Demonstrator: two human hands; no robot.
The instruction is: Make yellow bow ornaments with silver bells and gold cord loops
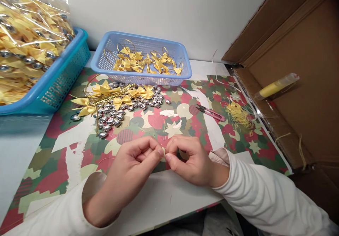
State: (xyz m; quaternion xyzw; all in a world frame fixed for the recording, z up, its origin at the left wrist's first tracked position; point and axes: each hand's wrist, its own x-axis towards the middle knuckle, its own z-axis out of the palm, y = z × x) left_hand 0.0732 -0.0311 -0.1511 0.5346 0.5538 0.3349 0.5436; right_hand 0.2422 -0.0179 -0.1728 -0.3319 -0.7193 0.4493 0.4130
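Observation:
Near the front of the table my left hand (141, 162) and my right hand (186, 158) meet almost fingertip to fingertip. Each is closed in a pinch. A short bit of thin yellow thread (163, 151) shows between them; most of it is hidden by the fingers. Beyond my left hand lies a pile of shiny silver beads (112, 116). Yellow ribbon bows (122, 102) on gold cords rest on and beside the beads. Pink-handled thread snips (211, 113) lie beyond my right hand, blades pointing left.
A blue basket (141, 77) of bows with gold loops stands at the back. At left, another blue basket (66, 73) holds a clear bag (34, 35) packed with bows and beads. Yellow thread scraps (239, 114) lie right, beside a cardboard wall (299, 52) bearing a yellow tube (278, 86).

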